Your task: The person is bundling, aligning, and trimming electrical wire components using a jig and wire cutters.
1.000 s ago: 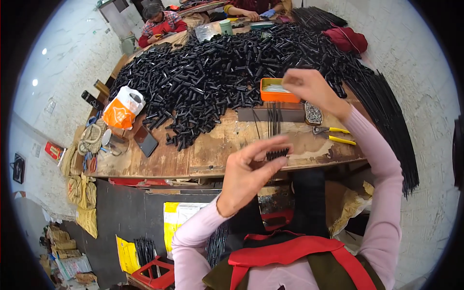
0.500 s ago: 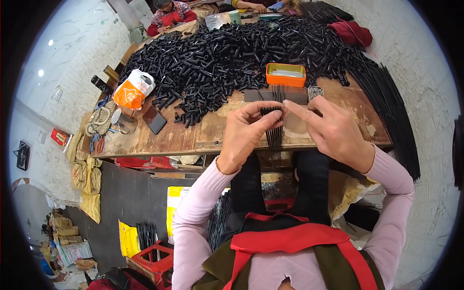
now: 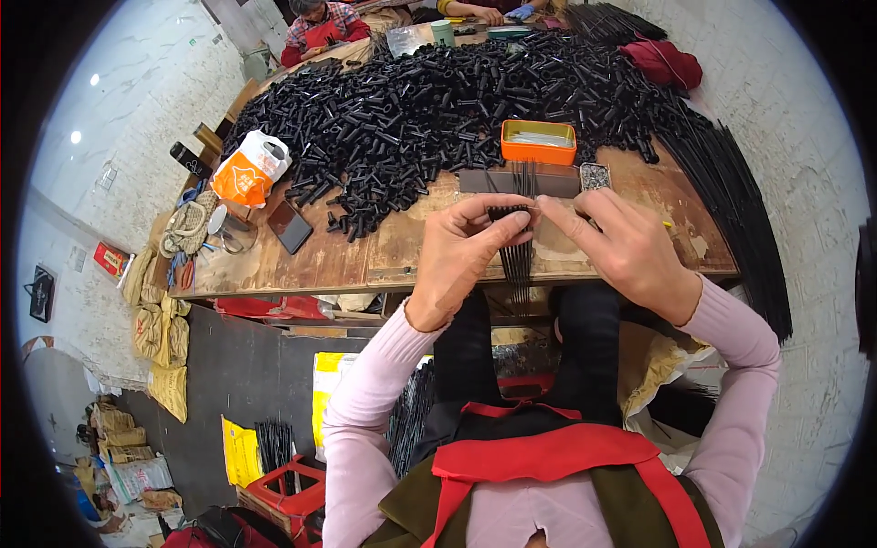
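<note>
My left hand [image 3: 461, 256] pinches a small black piece [image 3: 508, 215] with several thin black rods [image 3: 517, 265] hanging down from it over the table's near edge. My right hand [image 3: 621, 251] meets it from the right, its fingertips touching the same piece. Just beyond the hands, more thin rods lie across a dark flat strip [image 3: 519, 182] on the wooden table [image 3: 320, 260]. An orange tin [image 3: 538, 142] stands behind the strip, and a small metal box [image 3: 595, 176] lies to its right.
A big heap of short black tubes [image 3: 438, 100] covers the far table. Long black rods [image 3: 731, 192] hang off the right side. An orange-white bag [image 3: 251, 169], a metal cup [image 3: 224, 228] and a dark phone [image 3: 290, 226] lie left. Other people [image 3: 320, 23] work at the far end. A red crate [image 3: 279, 479] sits on the floor.
My right hand came back from the orange tin to the rods. Both hands now meet at the black piece, and my view has tilted lower toward the table's near edge.
</note>
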Motion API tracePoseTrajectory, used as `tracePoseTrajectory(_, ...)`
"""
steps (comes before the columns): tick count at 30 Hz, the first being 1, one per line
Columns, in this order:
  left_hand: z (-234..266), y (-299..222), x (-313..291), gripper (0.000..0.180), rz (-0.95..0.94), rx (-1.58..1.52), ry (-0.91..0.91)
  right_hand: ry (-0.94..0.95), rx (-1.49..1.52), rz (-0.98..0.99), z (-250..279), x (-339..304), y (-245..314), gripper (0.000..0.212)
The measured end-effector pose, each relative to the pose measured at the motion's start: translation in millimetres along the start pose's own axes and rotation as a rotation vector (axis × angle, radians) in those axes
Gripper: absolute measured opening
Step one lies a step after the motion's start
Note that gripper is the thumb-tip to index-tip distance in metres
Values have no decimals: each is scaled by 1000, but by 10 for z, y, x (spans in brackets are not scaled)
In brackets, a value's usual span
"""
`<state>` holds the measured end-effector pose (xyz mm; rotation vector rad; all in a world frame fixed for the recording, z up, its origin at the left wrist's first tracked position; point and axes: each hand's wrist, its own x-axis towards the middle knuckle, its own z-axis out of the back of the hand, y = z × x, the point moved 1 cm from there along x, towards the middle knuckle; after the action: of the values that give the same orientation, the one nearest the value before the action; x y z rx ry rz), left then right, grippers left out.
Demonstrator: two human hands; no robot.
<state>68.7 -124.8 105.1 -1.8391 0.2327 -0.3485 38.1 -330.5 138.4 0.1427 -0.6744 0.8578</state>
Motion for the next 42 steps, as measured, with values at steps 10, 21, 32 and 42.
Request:
tracePoseTrajectory(10,47,6,-17,23,41,-13,63,-115,-182,243,105,103,-62,40)
tracePoseTrajectory(21,111,10,-35,30,62,-34,149,-89,-138,224,105,98,-23,38)
tracePoseTrajectory(32,64,-3,-43,29,99,54,139,-120,0,249,16,131,-10,36)
tracePoseTrajectory(42,63,25,-8,30,69,-30,174,3,83,36,111,-24,-38,42)
